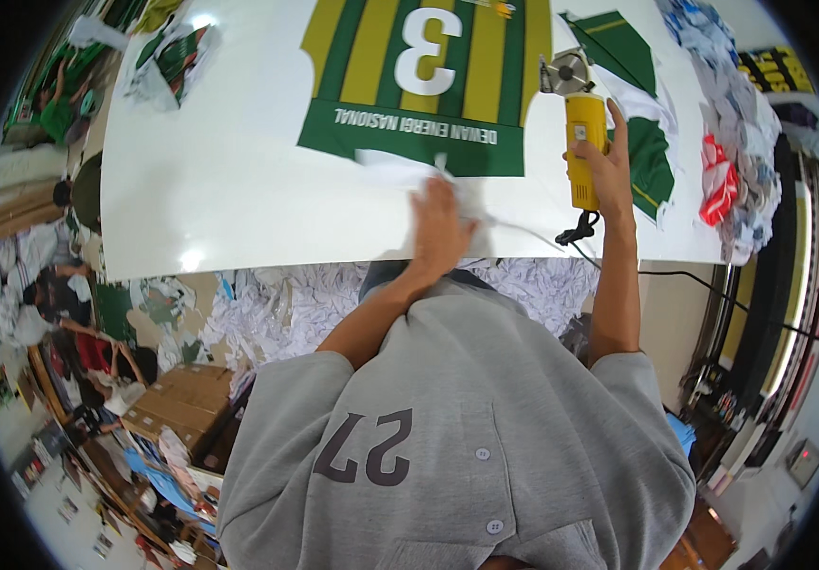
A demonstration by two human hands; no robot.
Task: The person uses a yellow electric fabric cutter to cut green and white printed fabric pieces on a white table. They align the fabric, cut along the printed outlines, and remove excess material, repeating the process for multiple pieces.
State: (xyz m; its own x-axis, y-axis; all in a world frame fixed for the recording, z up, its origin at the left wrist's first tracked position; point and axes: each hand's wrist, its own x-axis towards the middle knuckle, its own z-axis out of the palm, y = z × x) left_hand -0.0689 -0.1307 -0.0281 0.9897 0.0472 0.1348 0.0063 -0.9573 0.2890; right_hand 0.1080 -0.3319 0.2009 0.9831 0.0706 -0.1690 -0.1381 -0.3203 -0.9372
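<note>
Yellow cutter (583, 119), long axis fore-and-aft, blade (569, 72) away

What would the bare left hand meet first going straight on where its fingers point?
The left hand would probably meet the blurred white scrap just ahead, then the green-and-yellow striped fabric panel; exact depth is unclear.

Pale cloth (754, 157) and a red bundle (719, 179) lie along the right edge of your table (238, 171), a green-and-white bundle (172, 68) near its far left corner. Below the near edge, you have white scraps (281, 306).
</note>
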